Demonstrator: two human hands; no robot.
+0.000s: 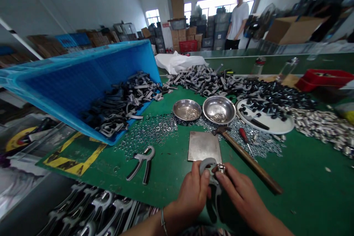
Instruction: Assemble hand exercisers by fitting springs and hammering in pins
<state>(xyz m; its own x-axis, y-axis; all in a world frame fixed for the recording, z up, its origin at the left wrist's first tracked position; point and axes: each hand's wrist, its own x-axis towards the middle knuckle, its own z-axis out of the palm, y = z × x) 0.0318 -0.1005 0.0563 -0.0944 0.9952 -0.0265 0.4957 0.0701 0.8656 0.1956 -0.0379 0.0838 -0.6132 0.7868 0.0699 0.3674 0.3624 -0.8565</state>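
Observation:
Near the table's front edge, my left hand (195, 188) is closed round a grey hand grip strengthener (207, 164), its curved head up and its handles hanging below. Beside it, my right hand (238, 186) pinches a small shiny metal piece (221, 168), which looks like a spring, against the grip's head. My fingers hide part of both pieces. Just beyond lies a square steel plate (204, 146). A wooden-handled hammer (249, 158) rests to its right, near a red-handled screwdriver (245, 138). Another grip strengthener (141, 164) lies on the table to the left.
A tilted blue crate (69, 92) spills grey handles. Two metal bowls (187, 119) (219, 121) hold small parts; a white plate (284, 128) holds black-headed bolts. Loose washers (155, 132) and silver springs (323, 127) cover the table. Finished-looking grips (96, 206) fill a lower-left box. A person (238, 18) stands beyond.

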